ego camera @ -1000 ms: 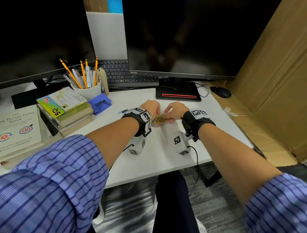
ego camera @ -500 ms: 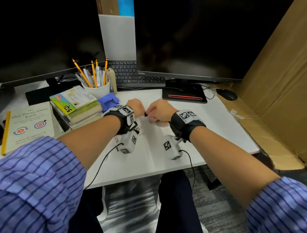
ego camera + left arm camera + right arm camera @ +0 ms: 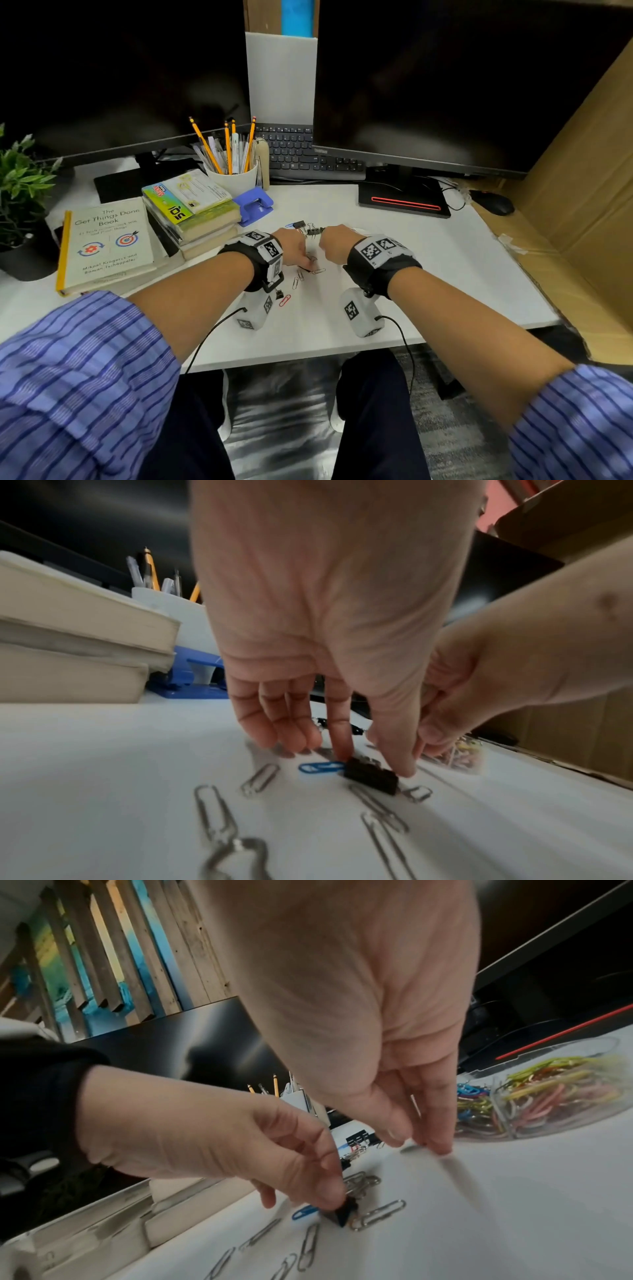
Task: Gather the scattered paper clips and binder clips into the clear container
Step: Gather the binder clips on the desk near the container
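On tabletop [image 3: 445,274]: both hands off clear container [image 3: 548,1096] since a second ago, back among loose clips. Left hand [image 3: 325,642] pinches black binder clip [image 3: 371,776]; right hand [image 3: 394,1056] seemingly pinches paper clip, blurred. Container beside right hand; gathering resumes.

The white counter [image 3: 428,274] carries a stack of books [image 3: 195,212], a separate book [image 3: 106,243], a white pencil cup [image 3: 233,178], a blue hole punch [image 3: 253,205], a keyboard [image 3: 301,157] and a mouse [image 3: 493,204]. Silver paper clips [image 3: 215,813], a blue paper clip [image 3: 320,767], black binder clips [image 3: 310,229] and a clear container [image 3: 548,1096] of coloured clips lie near its middle.
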